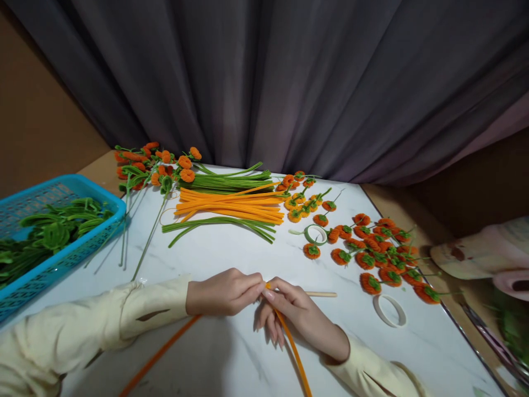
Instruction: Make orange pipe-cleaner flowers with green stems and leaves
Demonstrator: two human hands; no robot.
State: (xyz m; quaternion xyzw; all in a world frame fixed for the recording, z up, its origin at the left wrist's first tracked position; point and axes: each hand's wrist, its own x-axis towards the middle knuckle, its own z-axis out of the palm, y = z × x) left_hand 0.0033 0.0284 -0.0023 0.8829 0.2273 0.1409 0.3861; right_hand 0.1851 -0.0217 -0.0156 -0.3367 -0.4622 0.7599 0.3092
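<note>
At the front middle of the white table, my left hand (225,292) is closed, its fingertips pinching at an orange pipe cleaner (294,353). My right hand (289,309) meets it, thumb and index finger pinched on the same piece, the other fingers curled loosely below. One orange strand hangs down beneath my right hand, and another orange strand (159,353) runs down left from under my left hand. A thin wooden stick (322,294) shows to the right, behind my right hand; its other end is hidden.
Beyond my hands lie orange pipe cleaners (231,205) and green ones (227,182). A blue basket (118,212) with green pieces stands left. Orange flowers (366,260), green tape (316,235) and a white ring (389,311) lie right. Scissors (491,339) rest at far right.
</note>
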